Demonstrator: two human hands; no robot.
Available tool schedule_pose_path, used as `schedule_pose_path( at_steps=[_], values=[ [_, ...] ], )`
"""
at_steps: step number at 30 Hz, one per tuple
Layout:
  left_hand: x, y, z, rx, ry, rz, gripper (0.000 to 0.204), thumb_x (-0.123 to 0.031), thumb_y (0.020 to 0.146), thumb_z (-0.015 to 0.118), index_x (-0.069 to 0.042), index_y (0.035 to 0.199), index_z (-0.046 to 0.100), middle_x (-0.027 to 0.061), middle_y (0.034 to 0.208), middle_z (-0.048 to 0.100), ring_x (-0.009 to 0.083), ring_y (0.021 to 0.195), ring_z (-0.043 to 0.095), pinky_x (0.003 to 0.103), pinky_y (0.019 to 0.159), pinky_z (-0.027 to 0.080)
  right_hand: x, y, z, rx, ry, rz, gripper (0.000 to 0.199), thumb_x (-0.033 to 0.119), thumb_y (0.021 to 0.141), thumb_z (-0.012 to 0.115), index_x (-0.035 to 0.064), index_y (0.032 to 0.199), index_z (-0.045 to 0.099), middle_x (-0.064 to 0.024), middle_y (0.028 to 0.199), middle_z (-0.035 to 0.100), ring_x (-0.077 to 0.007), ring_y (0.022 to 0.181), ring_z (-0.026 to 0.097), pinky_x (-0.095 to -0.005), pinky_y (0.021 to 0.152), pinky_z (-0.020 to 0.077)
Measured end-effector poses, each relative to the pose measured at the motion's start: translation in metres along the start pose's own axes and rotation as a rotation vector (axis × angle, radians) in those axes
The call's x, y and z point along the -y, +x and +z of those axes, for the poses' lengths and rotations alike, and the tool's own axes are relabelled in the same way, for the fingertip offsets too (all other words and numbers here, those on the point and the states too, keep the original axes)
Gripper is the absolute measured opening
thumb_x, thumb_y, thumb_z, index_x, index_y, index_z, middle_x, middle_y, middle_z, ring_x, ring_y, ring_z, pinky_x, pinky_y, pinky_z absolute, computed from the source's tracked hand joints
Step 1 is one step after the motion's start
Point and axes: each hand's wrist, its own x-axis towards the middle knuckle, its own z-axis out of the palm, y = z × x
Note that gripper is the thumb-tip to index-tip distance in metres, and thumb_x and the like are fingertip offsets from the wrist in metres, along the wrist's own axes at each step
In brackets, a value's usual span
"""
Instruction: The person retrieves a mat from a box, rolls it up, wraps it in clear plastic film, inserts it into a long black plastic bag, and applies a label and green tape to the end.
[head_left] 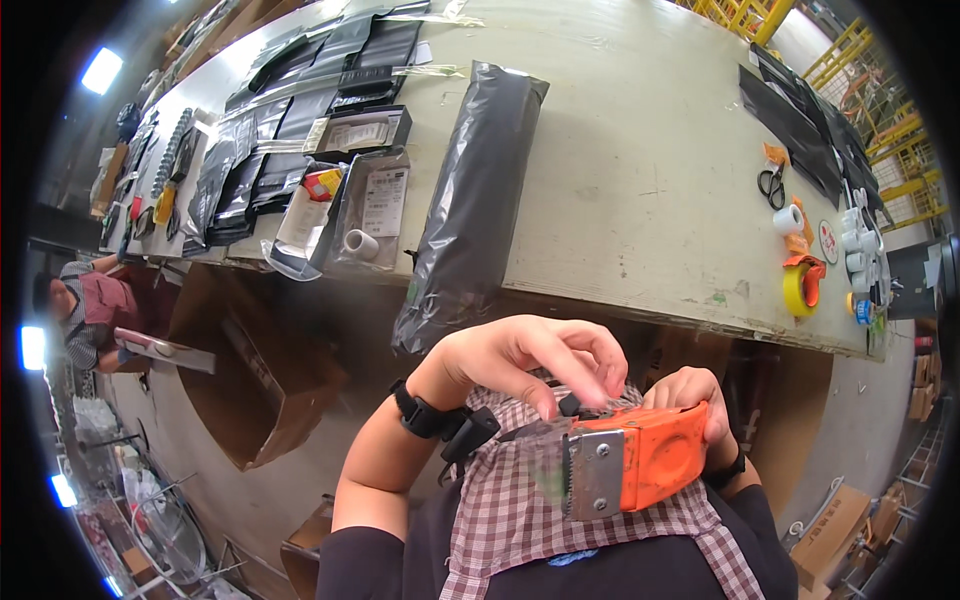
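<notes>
My right hand (698, 392) grips an orange tape dispenser (665, 462) with a toothed metal blade plate (597, 475), held in front of my chest. Its fingers wrap around the far side of the dispenser and are partly hidden. Clear tape (547, 455) shows as a see-through film beside the blade. Bent over the top of the dispenser, my left hand (545, 358) has its thumb and fingertips closed in on the tape there. A long black plastic-wrapped parcel (475, 190) lies beyond that hand, its near end sticking out over the table edge.
On the table (620, 200), black bags (270, 130) and small open boxes (362, 130) lie left. Scissors (771, 187), a yellow tape roll (798, 290) and white rolls (860, 240) lie right. A cardboard box (250, 370) stands below; another person (90, 310) is far left.
</notes>
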Motion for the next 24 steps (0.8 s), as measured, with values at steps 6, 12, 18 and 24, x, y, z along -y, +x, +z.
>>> schedule_pose_path(
  at_steps=[6,12,18,24],
  values=[
    [0.0,-0.001,0.0,-0.007,0.057,0.075,0.017,-0.012,0.076,0.074,-0.007,0.092,0.071,0.0128,0.106,0.053,0.0221,0.097,0.053,0.035,0.088,0.043,-0.001,0.008,0.003,0.039,0.013,0.04,0.042,0.022,0.078,0.067,-0.0008,0.051,0.045,-0.0087,0.043,0.04,-0.0205,0.034,0.037,-0.0335,0.039,0.0266],
    [-0.007,-0.014,0.008,-0.245,-0.044,0.032,0.008,-0.008,0.082,0.068,-0.002,0.081,0.061,0.0138,0.108,0.056,0.0238,0.101,0.056,0.039,0.092,0.044,0.003,0.01,-0.002,0.074,-0.058,0.004,0.045,0.025,0.079,0.069,0.0019,0.05,0.043,-0.0087,0.044,0.042,-0.0205,0.035,0.039,-0.0326,0.041,0.0295],
    [-0.018,-0.058,0.01,-0.744,-0.009,0.088,0.006,-0.005,0.087,0.058,-0.005,0.088,0.051,0.0182,0.102,0.06,0.0379,0.105,0.059,0.046,0.092,0.047,0.007,0.0,0.016,-0.272,-0.198,-0.034,0.046,0.031,0.079,0.071,0.0052,0.053,0.044,-0.0089,0.052,0.053,-0.0176,0.046,0.051,-0.0312,0.051,0.0428],
    [-0.053,-0.094,0.027,-1.011,0.086,-0.249,0.011,-0.008,0.087,0.061,-0.005,0.088,0.051,0.012,0.088,0.064,0.0215,0.082,0.066,0.034,0.08,0.053,0.017,-0.008,0.002,-0.281,-0.329,0.029,0.04,0.026,0.079,0.069,0.001,0.055,0.049,-0.0096,0.053,0.053,-0.0173,0.046,0.05,-0.0303,0.05,0.0422]
  ],
)
